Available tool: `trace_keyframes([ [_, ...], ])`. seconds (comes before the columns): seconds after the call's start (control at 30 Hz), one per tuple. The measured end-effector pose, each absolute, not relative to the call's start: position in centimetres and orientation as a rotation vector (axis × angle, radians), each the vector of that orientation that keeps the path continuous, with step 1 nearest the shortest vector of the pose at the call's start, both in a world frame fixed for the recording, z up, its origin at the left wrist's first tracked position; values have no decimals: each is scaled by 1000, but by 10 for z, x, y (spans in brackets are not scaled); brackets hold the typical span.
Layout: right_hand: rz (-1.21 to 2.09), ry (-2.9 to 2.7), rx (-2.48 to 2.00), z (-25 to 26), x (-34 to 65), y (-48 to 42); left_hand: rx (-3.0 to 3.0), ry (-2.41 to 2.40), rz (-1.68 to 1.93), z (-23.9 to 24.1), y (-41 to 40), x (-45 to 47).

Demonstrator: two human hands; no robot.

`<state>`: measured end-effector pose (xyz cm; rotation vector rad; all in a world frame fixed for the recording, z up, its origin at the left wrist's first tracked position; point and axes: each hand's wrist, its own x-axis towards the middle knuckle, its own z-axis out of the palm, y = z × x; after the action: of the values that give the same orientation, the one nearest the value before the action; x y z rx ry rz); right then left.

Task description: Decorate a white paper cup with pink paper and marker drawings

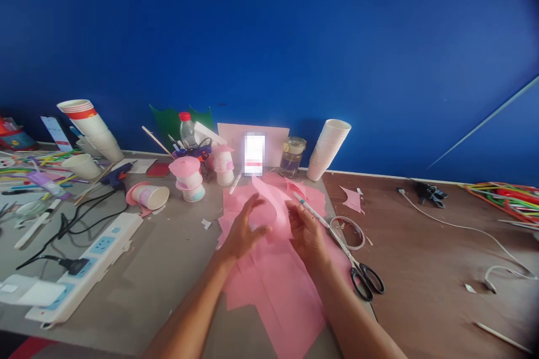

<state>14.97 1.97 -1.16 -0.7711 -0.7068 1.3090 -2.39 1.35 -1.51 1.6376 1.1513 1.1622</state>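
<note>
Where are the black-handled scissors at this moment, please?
In the head view, the black-handled scissors lie right of centre, below and to the right of the right hand, beside the pink paper sheets.

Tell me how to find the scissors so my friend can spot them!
Below the big blue wall is a pile of pink paper. At its right side, past the right hand, lie the scissors. Unlike the pale ring near them, they have two black handle loops.
</note>
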Motion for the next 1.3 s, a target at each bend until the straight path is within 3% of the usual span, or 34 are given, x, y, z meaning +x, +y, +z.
trace_keyframes([
  [0.13, 1320, -807, -909, -13, 159, 16, 1461, 916, 962, -1, 6, -23],
  [0.23, 1374, -1178, -942, -3, 171, 6, 1309, 883, 1013, 2, 10, -27],
  [0.37, 1625, -2023, -404, 21, 181, -7, 1225, 936, 1106, -3, 18, -30],
  [0.47, 1633, -2026, -414, 23, 182, -1, 1210, 947, 1130, -7, 19, -29],
  [0.53, 1420, -1624, -747, 11, 184, 12, 1177, 940, 1158, -7, 19, -29],
  [0.6, 1007, -1212, -1069, -8, 189, 27, 1162, 941, 1200, -6, 19, -30],
  [0.7, 591, -935, -1340, -31, 196, 43, 1204, 1011, 1242, -5, 19, -30],
  [1.0, 340, -1190, -1261, -31, 185, 40, 1454, 1069, 1167, -9, 10, -16],
  [1.3, 133, -1290, -1335, 24, 194, 49, 2466, 1084, 1260, -25, 0, -4],
])
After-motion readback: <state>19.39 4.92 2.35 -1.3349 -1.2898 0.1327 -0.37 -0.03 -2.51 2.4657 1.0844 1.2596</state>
